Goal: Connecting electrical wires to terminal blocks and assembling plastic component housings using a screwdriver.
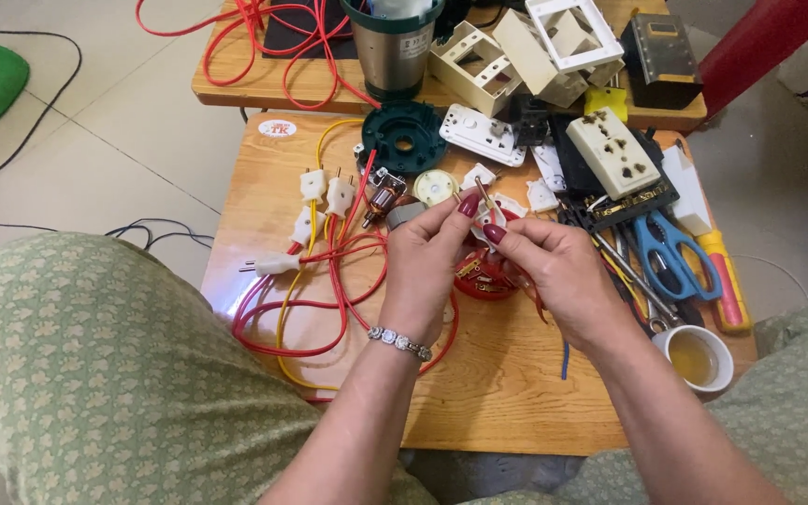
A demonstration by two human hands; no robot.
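My left hand [427, 257] and my right hand [554, 266] meet over the middle of a small wooden table [507, 393]. Both pinch a small white plug part with brass prongs [481, 201], held upright between the fingertips. A thin red wire [533, 297] hangs from under my right hand. Just below the hands sits a round red part [483, 279] with brass contacts. A bracelet rings my left wrist.
Red and yellow wires [315, 309] with white plugs lie to the left. A green round base [404, 138], white sockets [613, 151], blue scissors [670, 252], a yellow-red screwdriver [727, 281] and a white cup [696, 357] crowd the back and right.
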